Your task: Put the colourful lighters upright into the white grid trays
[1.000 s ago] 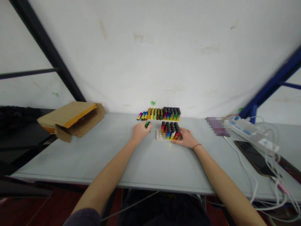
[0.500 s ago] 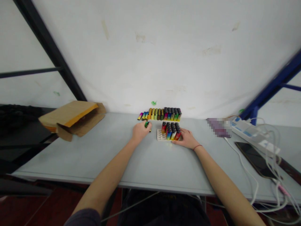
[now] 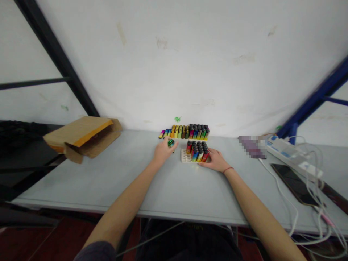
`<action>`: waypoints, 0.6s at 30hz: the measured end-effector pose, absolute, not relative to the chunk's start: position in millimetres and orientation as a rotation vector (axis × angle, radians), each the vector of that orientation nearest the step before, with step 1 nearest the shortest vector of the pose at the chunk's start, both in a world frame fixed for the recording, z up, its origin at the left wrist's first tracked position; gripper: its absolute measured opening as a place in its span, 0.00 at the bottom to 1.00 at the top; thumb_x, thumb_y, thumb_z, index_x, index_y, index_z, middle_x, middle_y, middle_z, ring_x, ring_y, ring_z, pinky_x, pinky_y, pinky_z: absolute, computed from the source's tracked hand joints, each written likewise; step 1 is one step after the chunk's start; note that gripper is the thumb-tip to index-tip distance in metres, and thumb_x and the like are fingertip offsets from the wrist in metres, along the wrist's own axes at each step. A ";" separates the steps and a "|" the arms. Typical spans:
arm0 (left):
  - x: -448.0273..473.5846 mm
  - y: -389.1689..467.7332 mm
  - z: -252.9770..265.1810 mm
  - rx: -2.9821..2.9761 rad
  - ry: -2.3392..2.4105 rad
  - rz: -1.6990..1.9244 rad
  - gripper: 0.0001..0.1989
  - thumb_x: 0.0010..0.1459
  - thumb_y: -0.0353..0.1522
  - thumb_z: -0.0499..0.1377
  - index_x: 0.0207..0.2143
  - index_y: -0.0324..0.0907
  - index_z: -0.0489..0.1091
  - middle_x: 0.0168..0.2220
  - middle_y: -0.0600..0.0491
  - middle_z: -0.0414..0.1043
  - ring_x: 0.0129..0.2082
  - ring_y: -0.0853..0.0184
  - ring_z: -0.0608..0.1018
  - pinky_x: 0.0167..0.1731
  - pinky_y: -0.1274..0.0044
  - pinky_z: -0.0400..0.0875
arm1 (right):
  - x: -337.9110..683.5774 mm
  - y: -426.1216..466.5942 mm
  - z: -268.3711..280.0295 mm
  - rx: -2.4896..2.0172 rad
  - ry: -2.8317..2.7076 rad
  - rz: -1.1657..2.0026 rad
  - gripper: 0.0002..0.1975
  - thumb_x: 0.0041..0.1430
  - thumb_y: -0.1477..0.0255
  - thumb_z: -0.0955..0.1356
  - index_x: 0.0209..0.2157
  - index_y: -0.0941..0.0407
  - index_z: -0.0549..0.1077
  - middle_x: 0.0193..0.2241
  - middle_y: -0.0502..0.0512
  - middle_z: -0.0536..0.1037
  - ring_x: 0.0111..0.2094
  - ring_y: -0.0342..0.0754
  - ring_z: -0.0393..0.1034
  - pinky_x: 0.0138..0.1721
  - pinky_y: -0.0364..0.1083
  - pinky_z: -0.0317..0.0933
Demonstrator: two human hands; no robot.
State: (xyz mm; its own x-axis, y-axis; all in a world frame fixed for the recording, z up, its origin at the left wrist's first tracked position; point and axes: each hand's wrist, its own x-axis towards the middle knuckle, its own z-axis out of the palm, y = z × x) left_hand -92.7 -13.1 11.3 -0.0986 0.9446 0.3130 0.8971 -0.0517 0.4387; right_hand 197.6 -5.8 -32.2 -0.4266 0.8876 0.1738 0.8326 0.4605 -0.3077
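My left hand (image 3: 162,152) is curled around a shiny green lighter (image 3: 170,143), with thumb and index finger set apart at its top. Whether more lighters lie in the palm is hidden. Beside it to the right stands a white holder tray (image 3: 186,157) with round holes. Black-topped lighters (image 3: 200,151) in red, blue and yellow fill its right part, while holes at the left show bare. My right hand (image 3: 216,160) grips the right side of this tray, thumb along the front edge and fingers behind.
Against the wall stand yellow-and-brown lighters (image 3: 179,132) and another block of black-topped lighters (image 3: 199,132). Several loose lighters (image 3: 164,133) lie to their left. An opened cardboard box (image 3: 81,136) is at the left; a phone (image 3: 295,183), power strip (image 3: 295,154) and white cables are at the right.
The thumb and index finger of my left hand have spread apart around the green lighter, showing more of it. My right hand and the tray have stayed put.
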 end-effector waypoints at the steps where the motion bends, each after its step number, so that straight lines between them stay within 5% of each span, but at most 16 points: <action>1: -92.4 -12.5 9.8 2.045 2.075 0.868 0.20 0.66 0.45 0.55 0.52 0.39 0.69 0.40 0.43 0.80 0.40 0.55 0.82 0.37 0.74 0.68 | 197.8 -5.6 -32.6 -1.468 -2.401 0.249 0.40 0.54 0.46 0.71 0.60 0.57 0.70 0.62 0.68 0.69 0.62 0.65 0.63 0.63 0.62 0.54; 12: -95.5 -5.6 3.7 2.137 1.657 1.172 0.12 0.69 0.36 0.51 0.45 0.39 0.69 0.47 0.42 0.76 0.50 0.59 0.77 0.54 0.70 0.68 | 197.5 -6.3 -31.0 -1.477 -2.409 0.261 0.39 0.54 0.46 0.70 0.60 0.57 0.70 0.63 0.68 0.69 0.63 0.64 0.62 0.63 0.62 0.53; 18: -92.6 -8.7 4.6 2.060 1.599 1.224 0.17 0.61 0.39 0.62 0.50 0.42 0.69 0.45 0.48 0.79 0.47 0.61 0.79 0.50 0.72 0.71 | 196.9 -6.6 -31.2 -1.473 -2.405 0.242 0.38 0.54 0.47 0.71 0.60 0.56 0.71 0.62 0.67 0.70 0.62 0.65 0.64 0.62 0.62 0.54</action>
State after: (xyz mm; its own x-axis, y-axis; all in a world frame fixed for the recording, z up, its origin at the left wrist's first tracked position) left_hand -92.6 -8.7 4.6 0.0389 0.8900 0.4542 0.6708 -0.3602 0.6483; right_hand 196.9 -6.6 -31.2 -0.4230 0.8894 0.1733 0.8371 0.4568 -0.3009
